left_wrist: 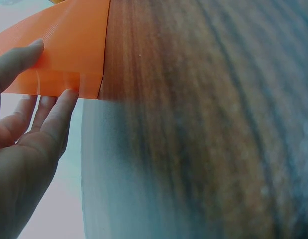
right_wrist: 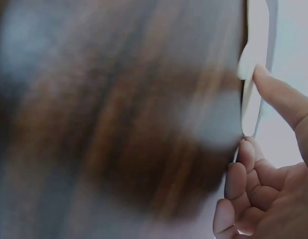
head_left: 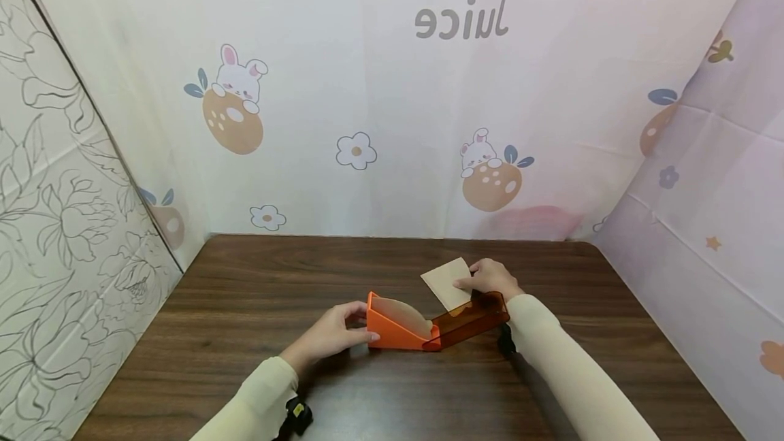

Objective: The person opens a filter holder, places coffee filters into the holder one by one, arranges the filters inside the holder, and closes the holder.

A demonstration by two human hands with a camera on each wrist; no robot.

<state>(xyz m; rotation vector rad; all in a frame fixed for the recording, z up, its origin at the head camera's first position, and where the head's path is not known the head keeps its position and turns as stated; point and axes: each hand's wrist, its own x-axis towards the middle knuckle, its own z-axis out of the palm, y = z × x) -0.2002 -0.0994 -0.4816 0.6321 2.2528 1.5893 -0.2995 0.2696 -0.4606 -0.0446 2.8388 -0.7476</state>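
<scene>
An orange wedge-shaped filter box [head_left: 392, 331] sits on the table, its see-through amber lid [head_left: 468, 322] swung out to the right. Inside stands a tan, round-edged paper coffee filter [head_left: 401, 312]. My left hand [head_left: 333, 331] grips the box's left end, thumb on the near side; the left wrist view shows the fingers [left_wrist: 59, 117] at its end wall. Behind the lid, my right hand [head_left: 490, 278] pinches flat tan filter paper [head_left: 448, 282] between thumb and fingers. Edge-on, that paper [right_wrist: 253, 94] looks thin and pale in the right wrist view.
The dark wood table [head_left: 275, 278] runs back to a printed cloth wall [head_left: 367, 87]. Cloth panels also stand on the left [head_left: 67, 189] and right. A black wrist device [head_left: 299, 415] hangs under the left sleeve.
</scene>
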